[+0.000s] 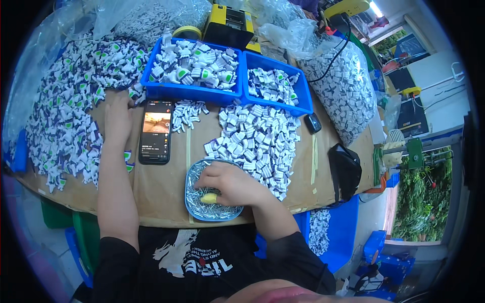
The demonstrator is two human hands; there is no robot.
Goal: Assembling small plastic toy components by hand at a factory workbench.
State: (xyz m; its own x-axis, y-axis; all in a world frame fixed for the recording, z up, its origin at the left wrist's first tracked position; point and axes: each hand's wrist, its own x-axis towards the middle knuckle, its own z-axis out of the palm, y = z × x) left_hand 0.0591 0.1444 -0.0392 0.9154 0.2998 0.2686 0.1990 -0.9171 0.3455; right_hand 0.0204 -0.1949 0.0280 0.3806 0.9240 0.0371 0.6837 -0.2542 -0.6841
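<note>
A: What lies about the hands?

B: A brown worktop crowded with small white plastic pieces. At the upper middle of the frame stand two blue bins side by side, both full of them. A big loose heap with green and purple marks fills the upper left, a flatter pile lies at centre just below the bins, and a clear bag of more pieces slumps at the upper right. A phone with its screen lit lies left of centre, between the heap and the pile. A black pouch sits at the right edge of the worktop, and a yellow and black machine stands at the top behind the bins.

A: And the thing being worked from?

B: A round shallow dish, low at centre near the worktop's front edge, full of thin shiny metal pins. The pile's lower edge comes right beside its rim.

A: The hands?

B: The right hand rests over the dish, covering its right half; its grip is curled down into the pins, a yellow cot on one fingertip. Whether it has pinched any I cannot tell. The left hand, left of the phone, lies flat with its grip released, fingertips touching the edge of the heap.
</note>
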